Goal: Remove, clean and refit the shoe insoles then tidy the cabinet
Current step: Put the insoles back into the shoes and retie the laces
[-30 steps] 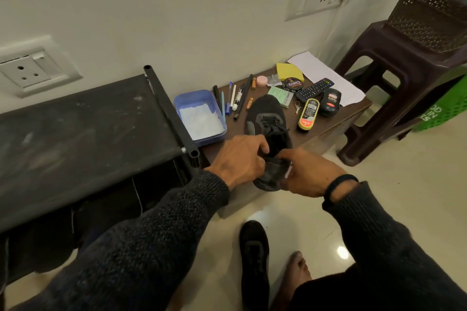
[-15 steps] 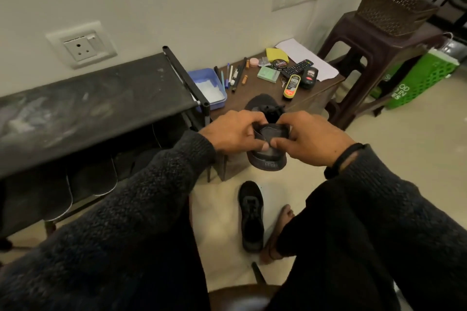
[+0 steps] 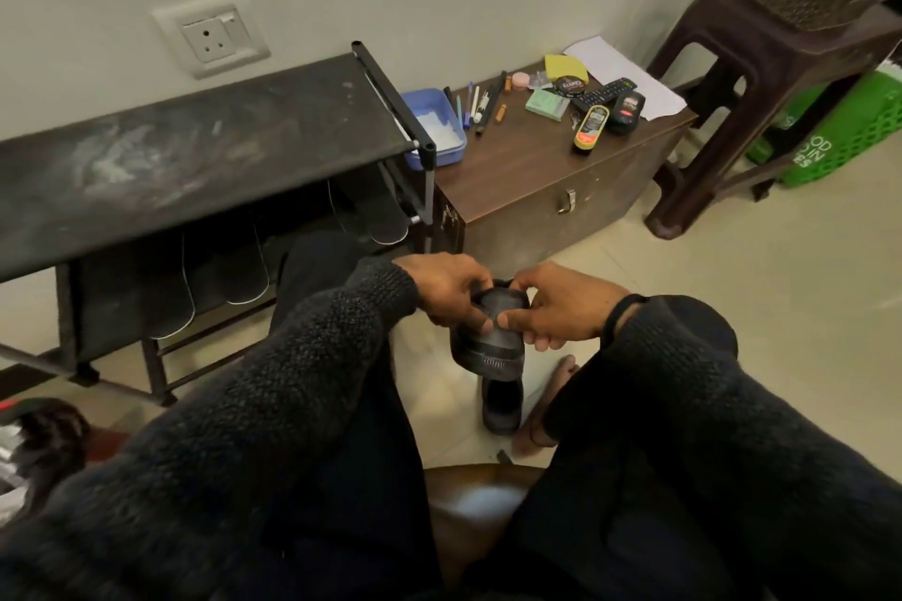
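A black rubber-soled shoe [image 3: 489,347] hangs heel-toward-camera above the floor between the knees. The left hand [image 3: 446,290] and right hand [image 3: 556,307] both clamp its collar, fingers curled in, thumbs pinching. Its black mate [image 3: 500,408] lies on the floor beneath.

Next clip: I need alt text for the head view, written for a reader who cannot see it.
Both hands, left hand and right hand, grip the heel end of a black sports shoe above a second black shoe on the floor. Behind stand a dusty black shoe rack and a brown wooden cabinet strewn with small items.
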Motion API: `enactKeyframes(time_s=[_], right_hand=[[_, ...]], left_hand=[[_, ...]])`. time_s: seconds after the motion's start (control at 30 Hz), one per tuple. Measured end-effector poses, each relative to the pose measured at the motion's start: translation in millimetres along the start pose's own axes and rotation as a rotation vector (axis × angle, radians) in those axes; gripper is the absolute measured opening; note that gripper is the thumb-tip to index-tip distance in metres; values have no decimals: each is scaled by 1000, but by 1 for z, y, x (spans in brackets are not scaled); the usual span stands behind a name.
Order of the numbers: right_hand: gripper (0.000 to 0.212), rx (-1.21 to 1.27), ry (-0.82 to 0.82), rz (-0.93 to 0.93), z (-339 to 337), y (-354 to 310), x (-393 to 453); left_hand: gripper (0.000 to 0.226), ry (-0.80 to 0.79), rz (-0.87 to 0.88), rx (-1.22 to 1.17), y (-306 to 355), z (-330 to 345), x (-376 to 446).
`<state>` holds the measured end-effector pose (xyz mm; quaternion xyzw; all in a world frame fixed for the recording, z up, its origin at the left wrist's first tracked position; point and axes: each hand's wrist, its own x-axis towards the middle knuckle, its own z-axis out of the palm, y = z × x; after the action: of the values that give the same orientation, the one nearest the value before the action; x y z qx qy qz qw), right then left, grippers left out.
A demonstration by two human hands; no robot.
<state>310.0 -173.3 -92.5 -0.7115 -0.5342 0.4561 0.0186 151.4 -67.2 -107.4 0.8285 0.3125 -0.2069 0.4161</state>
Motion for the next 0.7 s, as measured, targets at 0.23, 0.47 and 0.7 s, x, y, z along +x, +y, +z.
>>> enactKeyframes(time_s=[0.23,0.47,0.7], right_hand=[[29,67,-287,150,50,33,92],[30,147,-218,308,121,73,174],[38,-11,-51,289,173,97,206]], left_hand=[[34,-106,-211,27,-49,46,61],[35,15,-378,60,-92,102,107],[62,-30,-517,-119,-119,151,153]])
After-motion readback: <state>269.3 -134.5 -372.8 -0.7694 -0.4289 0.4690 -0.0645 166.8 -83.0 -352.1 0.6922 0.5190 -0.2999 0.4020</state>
